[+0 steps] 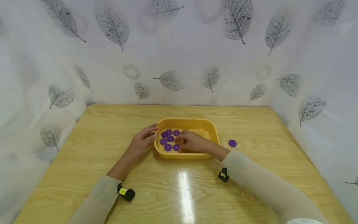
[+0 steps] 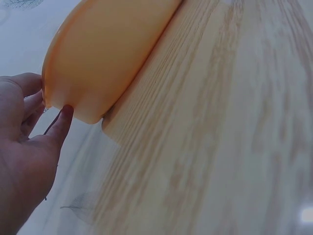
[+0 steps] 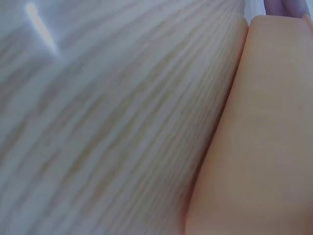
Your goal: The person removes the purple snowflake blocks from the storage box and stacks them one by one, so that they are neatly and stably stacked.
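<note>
A yellow plastic tray (image 1: 190, 156) stands on the wooden table. Several purple notched discs (image 1: 168, 147), shaped like flowers, lie together in its left half. My left hand (image 1: 141, 140) holds the tray's left end; in the left wrist view the thumb (image 2: 67, 111) presses the outer wall while the index finger reaches the rim. Inside the tray, my right hand (image 1: 193, 142) is bent down over the discs, fingertips right beside the nearest ones. I cannot tell whether a disc is between those fingers. The right wrist view shows only the tray's outer side (image 3: 259, 132), without the right hand's fingers.
One more purple disc (image 1: 232, 143) lies on the table to the right of the tray. The wooden table (image 1: 117, 121) reaches back to a white curtain (image 1: 190, 53) printed with grey leaves, which encloses the back and both sides.
</note>
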`<state>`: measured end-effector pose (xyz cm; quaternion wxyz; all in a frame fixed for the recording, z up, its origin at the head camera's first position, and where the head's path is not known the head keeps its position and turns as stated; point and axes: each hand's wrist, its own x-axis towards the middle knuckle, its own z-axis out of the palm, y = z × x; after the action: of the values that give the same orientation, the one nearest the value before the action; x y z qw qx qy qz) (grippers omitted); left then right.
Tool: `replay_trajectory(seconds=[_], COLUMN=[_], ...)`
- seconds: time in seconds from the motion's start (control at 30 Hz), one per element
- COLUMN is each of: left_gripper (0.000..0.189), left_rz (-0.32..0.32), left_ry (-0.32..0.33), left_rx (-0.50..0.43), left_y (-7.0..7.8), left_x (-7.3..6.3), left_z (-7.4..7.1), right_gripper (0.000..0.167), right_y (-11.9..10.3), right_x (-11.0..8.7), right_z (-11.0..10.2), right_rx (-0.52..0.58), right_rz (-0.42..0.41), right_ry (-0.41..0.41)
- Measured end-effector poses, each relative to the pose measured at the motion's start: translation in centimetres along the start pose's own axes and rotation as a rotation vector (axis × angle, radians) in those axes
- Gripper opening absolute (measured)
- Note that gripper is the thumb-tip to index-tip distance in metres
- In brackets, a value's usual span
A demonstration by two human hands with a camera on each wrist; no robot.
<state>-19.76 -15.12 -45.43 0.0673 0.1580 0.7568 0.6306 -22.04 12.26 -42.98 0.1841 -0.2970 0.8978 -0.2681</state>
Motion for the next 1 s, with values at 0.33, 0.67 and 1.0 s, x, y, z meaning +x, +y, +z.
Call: replay_trajectory(seconds=[0.33,0.67,1.0], left_gripper=[0.042,0.041,0.041], left_rz=[-0.002,0.007,0.015], left_ry=[0.007,0.005,0.004], left_rx=[0.005,-0.002,-0.004], left_y=[-0.24,-0.56,-0.22], left_x=[-0.10,0.03,-0.15], left_z=[-0.16,-0.04,-0.02], right_gripper=[0.027,0.025,0.034], right_y=[-0.13,-0.18,-0.25], right_x=[0.16,0.21,-0.05], right_z=[0.20,0.29,0.20], right_rx=[-0.032,0.027,0.082], right_rz=[0.005,0.019,0.014], right_ry=[-0.005,0.000,-0.009])
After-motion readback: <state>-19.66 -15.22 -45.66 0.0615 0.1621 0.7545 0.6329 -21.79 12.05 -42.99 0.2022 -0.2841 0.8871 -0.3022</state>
